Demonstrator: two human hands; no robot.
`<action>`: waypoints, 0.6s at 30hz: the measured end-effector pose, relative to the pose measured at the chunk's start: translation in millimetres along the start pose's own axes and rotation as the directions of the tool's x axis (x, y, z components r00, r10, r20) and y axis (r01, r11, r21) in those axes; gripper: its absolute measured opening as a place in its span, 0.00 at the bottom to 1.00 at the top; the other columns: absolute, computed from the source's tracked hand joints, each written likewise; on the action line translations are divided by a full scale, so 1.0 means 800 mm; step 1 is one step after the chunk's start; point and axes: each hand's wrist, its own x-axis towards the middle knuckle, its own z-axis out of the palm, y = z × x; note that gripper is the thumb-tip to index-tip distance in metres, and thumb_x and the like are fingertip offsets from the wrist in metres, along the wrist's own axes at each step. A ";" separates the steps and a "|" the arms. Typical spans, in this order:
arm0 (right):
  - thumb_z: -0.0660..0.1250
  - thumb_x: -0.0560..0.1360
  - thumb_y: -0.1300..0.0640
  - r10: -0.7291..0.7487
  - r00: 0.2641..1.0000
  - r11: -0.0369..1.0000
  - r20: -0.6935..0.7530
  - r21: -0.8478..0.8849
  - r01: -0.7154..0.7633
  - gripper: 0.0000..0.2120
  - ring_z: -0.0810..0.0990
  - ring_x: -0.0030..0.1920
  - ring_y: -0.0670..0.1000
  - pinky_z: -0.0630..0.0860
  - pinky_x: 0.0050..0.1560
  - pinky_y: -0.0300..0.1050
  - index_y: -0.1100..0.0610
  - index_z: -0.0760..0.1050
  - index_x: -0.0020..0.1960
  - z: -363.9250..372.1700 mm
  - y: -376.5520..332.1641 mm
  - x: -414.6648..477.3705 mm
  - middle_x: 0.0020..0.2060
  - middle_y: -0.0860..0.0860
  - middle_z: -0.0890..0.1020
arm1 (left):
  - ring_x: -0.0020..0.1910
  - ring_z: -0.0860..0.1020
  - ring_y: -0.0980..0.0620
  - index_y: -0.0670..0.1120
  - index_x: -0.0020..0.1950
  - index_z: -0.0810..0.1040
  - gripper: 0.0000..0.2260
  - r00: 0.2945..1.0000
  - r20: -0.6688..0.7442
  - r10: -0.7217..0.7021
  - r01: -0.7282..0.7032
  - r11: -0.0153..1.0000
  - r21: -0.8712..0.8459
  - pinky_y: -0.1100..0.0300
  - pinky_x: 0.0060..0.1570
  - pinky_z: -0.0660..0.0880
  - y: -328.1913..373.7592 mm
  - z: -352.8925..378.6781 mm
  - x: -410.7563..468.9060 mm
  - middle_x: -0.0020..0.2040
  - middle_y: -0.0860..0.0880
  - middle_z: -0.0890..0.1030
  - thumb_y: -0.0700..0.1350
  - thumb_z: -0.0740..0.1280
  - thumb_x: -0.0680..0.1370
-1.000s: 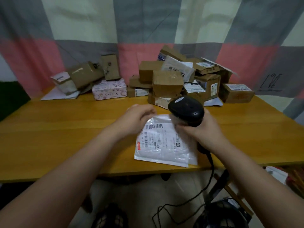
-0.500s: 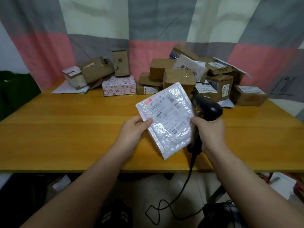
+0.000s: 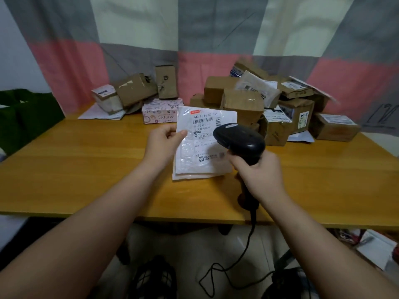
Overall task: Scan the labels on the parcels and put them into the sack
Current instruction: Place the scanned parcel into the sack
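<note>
The left forearm (image 3: pixel 97 212) and right forearm (image 3: pixel 323 234) are bare to the frame's edge; the left hand (image 3: pixel 160 145) and right hand (image 3: pixel 262 175) are bare too.

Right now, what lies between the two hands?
In the head view, the white mailer, pinched by the left hand; the right hand grips the scanner.

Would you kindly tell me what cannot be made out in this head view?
Head view: right part of the label, hidden behind the scanner.
Head view: its small print, too small and blurred.
Head view: green bag, cut off by the left edge; possibly the sack.
</note>
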 end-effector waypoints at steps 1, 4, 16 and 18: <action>0.74 0.67 0.47 0.003 1.000 1.000 -0.005 -0.001 -0.003 0.07 0.83 0.35 0.50 0.78 0.38 0.49 0.47 0.77 0.36 0.002 -0.002 0.000 0.26 0.42 0.80 | 0.32 0.78 0.66 0.47 0.46 0.80 0.01 1.000 -0.003 -0.004 0.004 1.000 -0.003 0.71 0.32 0.73 -0.001 0.000 0.000 0.36 0.55 0.80 0.41 0.70 0.77; 0.74 0.68 0.48 0.021 1.000 1.000 -0.012 -0.018 -0.021 0.08 0.83 0.35 0.53 0.80 0.40 0.54 0.48 0.77 0.36 0.006 -0.002 -0.003 0.27 0.46 0.80 | 0.32 0.78 0.66 0.49 0.45 0.80 0.03 1.000 -0.003 0.000 0.000 1.000 0.003 0.71 0.32 0.73 -0.002 0.000 0.000 0.36 0.56 0.80 0.41 0.70 0.77; 0.73 0.70 0.51 0.008 1.000 0.998 -0.011 -0.059 -0.008 0.09 0.82 0.34 0.59 0.78 0.39 0.64 0.56 0.78 0.39 0.003 -0.011 -0.005 0.31 0.59 0.81 | 0.37 0.76 0.58 0.44 0.51 0.78 0.04 1.000 -0.015 -0.007 0.007 0.999 0.051 0.67 0.39 0.75 -0.004 0.002 0.000 0.39 0.53 0.79 0.40 0.69 0.77; 0.73 0.71 0.51 0.005 1.000 0.997 -0.004 -0.073 -0.006 0.10 0.82 0.34 0.59 0.78 0.39 0.63 0.57 0.78 0.39 0.003 -0.011 -0.006 0.31 0.60 0.81 | 0.39 0.78 0.57 0.44 0.52 0.78 0.05 1.000 -0.015 -0.019 0.020 0.999 0.047 0.63 0.42 0.76 -0.005 0.002 0.000 0.40 0.52 0.79 0.40 0.69 0.77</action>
